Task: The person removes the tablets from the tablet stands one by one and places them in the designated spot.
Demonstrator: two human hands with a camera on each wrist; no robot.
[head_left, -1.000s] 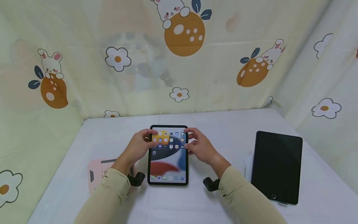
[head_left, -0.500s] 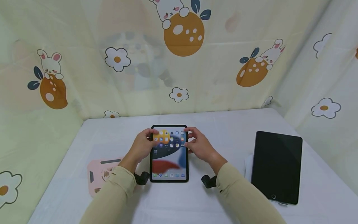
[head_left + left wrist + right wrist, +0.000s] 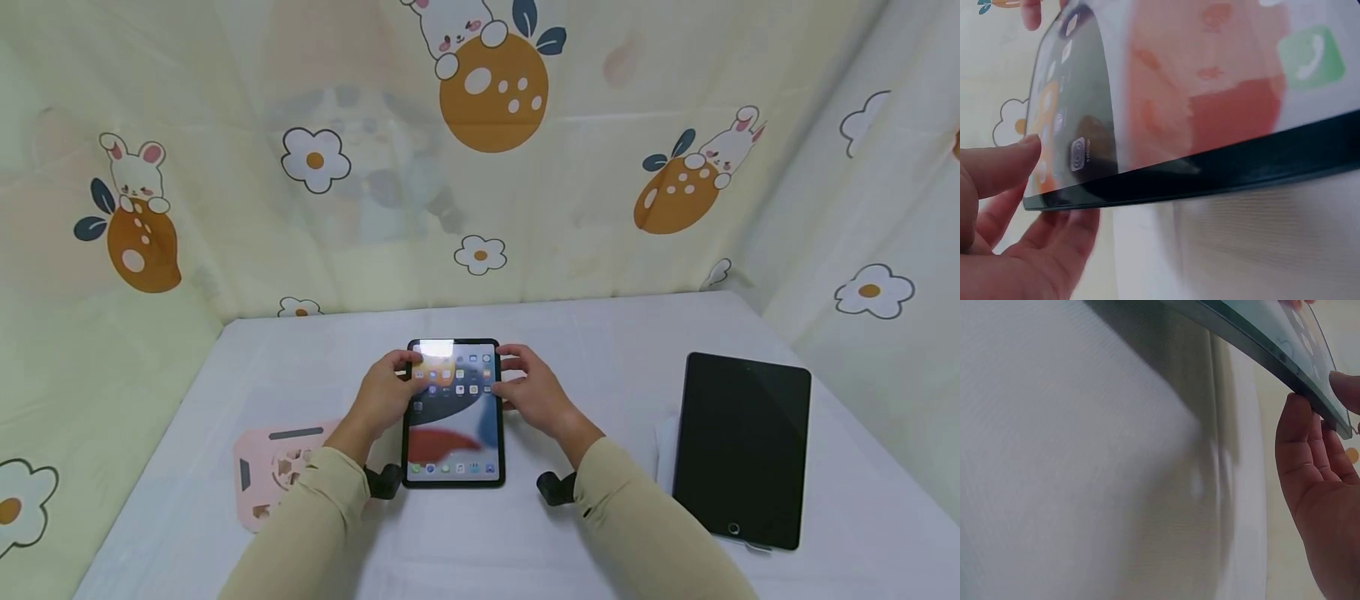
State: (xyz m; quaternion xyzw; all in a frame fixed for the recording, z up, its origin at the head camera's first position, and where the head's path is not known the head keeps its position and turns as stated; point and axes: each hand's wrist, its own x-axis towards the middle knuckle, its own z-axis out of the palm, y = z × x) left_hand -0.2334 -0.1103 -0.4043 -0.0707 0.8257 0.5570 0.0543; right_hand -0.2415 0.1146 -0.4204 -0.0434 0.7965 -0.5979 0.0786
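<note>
Between my two hands is a tablet (image 3: 453,425) with a black border, its lit screen showing rows of app icons. My left hand (image 3: 384,393) grips the upper left edge, thumb on the screen side and fingers behind, as the left wrist view of the tablet (image 3: 1204,94) shows. At the opposite edge my right hand (image 3: 536,392) pinches it the same way, with fingers (image 3: 1294,425) under the rim in the right wrist view. Both wrist views show the tablet's edge raised off the white cloth. A bright reflection lies across the top of the screen.
A pink case-like panel (image 3: 262,458) with cutouts lies left, partly under the left sleeve. On the right a larger dark tablet (image 3: 742,450) with a round home button rests over something white. The white-covered table (image 3: 600,333) meets a printed curtain (image 3: 585,167) behind.
The tablet has shifted slightly right, both hands still holding it, and its tilt has changed so a glare now shows at the top. More of the pink panel is visible as the left forearm moved right.
</note>
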